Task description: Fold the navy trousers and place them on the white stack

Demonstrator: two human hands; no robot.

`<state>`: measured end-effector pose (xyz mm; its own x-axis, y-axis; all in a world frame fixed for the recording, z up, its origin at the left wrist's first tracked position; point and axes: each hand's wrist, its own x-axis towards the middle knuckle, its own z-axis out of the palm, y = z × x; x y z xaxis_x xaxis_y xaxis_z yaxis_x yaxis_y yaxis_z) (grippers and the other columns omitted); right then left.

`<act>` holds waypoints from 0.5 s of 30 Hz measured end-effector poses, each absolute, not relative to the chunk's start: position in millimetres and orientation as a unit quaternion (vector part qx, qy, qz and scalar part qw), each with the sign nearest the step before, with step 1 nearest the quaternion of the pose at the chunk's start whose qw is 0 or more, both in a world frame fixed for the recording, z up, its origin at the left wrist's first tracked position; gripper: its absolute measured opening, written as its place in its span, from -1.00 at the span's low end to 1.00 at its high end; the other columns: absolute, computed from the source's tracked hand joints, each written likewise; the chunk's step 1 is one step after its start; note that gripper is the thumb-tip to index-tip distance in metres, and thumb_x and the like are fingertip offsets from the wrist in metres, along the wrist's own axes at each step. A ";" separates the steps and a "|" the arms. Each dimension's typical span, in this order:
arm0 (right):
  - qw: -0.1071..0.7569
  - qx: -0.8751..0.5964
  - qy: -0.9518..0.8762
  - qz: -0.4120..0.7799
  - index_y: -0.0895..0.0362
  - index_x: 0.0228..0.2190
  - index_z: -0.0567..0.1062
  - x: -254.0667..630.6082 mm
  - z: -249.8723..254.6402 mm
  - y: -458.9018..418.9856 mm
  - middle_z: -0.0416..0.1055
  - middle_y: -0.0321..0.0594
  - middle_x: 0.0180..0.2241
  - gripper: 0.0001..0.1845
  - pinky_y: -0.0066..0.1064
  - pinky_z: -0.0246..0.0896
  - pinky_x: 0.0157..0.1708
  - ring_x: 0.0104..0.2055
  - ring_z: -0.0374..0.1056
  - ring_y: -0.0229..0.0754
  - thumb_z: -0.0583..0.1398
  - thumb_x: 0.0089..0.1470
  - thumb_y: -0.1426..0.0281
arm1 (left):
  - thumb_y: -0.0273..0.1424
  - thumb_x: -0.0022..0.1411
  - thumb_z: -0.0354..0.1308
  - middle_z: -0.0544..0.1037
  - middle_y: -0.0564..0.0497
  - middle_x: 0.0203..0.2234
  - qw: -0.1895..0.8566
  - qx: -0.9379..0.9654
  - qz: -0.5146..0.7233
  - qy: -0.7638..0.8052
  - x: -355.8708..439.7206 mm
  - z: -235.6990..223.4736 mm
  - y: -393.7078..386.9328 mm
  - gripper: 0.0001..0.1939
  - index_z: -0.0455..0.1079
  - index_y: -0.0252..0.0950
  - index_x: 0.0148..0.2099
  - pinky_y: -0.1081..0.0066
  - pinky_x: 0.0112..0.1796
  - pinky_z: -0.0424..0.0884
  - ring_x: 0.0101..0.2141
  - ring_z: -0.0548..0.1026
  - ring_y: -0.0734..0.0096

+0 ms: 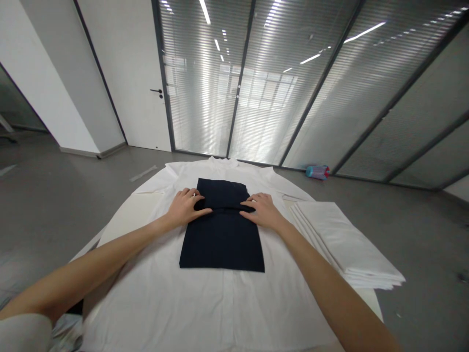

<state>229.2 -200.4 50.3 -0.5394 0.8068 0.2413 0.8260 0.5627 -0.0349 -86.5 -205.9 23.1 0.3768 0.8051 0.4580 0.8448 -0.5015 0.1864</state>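
A dark navy folded cloth (222,239) lies in the middle of a table covered by a white shirt or sheet (183,303). A crease runs across the cloth about a third of the way from its far end. My left hand (186,208) rests on the cloth's left edge at that crease, thumb pressed along the fold. My right hand (261,210) rests on the right edge at the same crease, fingers pointing inward. Both hands lie flat with fingers slightly apart, pressing the fabric rather than gripping it.
A stack of folded white cloths (344,244) sits on the table's right side. Grey floor surrounds the table. A small blue and red object (317,171) lies on the floor by the glass wall with blinds. A white door (132,73) stands at back left.
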 end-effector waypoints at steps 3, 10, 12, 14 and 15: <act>0.158 -0.506 -0.847 -0.047 0.00 -0.02 0.58 201.8 65.2 -183.8 0.46 -0.13 0.04 -0.54 -0.03 -0.03 0.21 0.16 0.24 0.03 -0.01 0.36 0.10 | -0.07 0.42 -0.06 0.53 -0.13 0.01 0.062 -0.814 -0.270 -0.511 -69.9 46.0 -191.0 -0.53 0.55 -0.25 0.01 0.07 0.12 0.28 0.05 0.42 0.07; 0.066 -0.555 -0.829 0.016 0.10 0.35 0.13 142.3 46.1 -140.2 -0.05 -0.04 0.41 -0.28 0.06 -0.23 0.32 0.43 -0.15 0.13 -0.27 0.38 0.01 | -0.14 0.47 -0.17 0.31 -0.10 0.29 -0.003 -0.859 -0.146 -0.490 -37.4 23.8 -136.6 -0.49 0.26 -0.15 0.34 0.01 0.28 0.00 0.32 0.17 0.09; 0.043 -0.560 -0.826 0.039 0.07 0.38 0.05 143.8 35.2 -136.3 -0.11 -0.03 0.42 -0.23 0.10 -0.29 0.33 0.44 -0.19 0.14 -0.28 0.35 -0.06 | -0.10 0.45 -0.17 0.28 -0.08 0.31 -0.020 -0.862 -0.118 -0.492 -40.5 13.1 -129.8 -0.46 0.22 -0.11 0.36 0.00 0.29 -0.03 0.34 0.13 0.09; 0.038 -0.576 -0.814 0.057 0.03 0.39 0.01 152.5 27.3 -134.5 -0.15 -0.04 0.43 -0.20 0.15 -0.34 0.33 0.45 -0.22 0.13 -0.28 0.32 -0.12 | -0.05 0.43 -0.16 0.27 -0.06 0.32 -0.028 -0.865 -0.112 -0.488 -46.2 7.9 -126.9 -0.44 0.20 -0.08 0.37 0.00 0.30 -0.05 0.35 0.11 0.08; 0.038 -0.592 -0.802 0.065 0.02 0.39 -0.01 158.1 24.7 -133.9 -0.18 -0.04 0.43 -0.18 0.17 -0.35 0.33 0.45 -0.23 0.13 -0.28 0.30 -0.14 | -0.04 0.42 -0.14 0.27 -0.05 0.32 -0.033 -0.868 -0.115 -0.482 -48.9 7.4 -126.5 -0.43 0.20 -0.07 0.37 0.01 0.30 -0.05 0.35 0.10 0.09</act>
